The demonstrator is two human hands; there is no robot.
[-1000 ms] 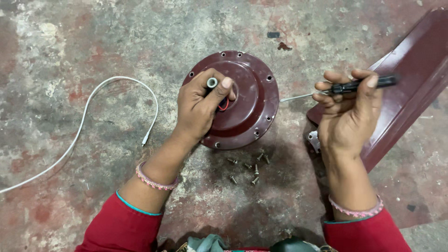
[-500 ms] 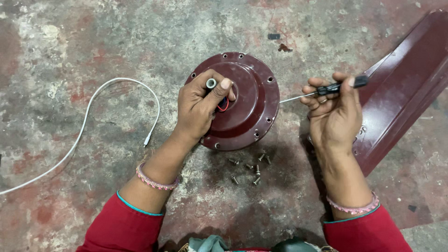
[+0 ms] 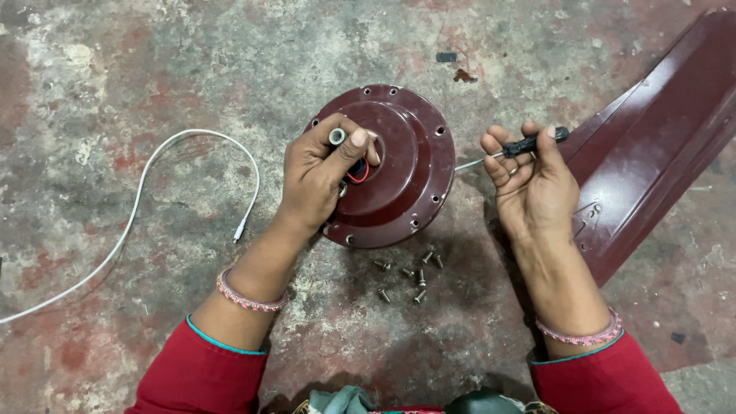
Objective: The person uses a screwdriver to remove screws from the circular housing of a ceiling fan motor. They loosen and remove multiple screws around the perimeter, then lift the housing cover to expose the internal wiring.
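Right hand (image 3: 533, 180) has drawn the screwdriver (image 3: 510, 149) back from the maroon motor housing (image 3: 406, 165), fingers curled on its black handle. Left hand (image 3: 322, 172) grips the housing's centre shaft on the floor. Loose screws (image 3: 406, 274) lie below; the red wires are mostly hidden.
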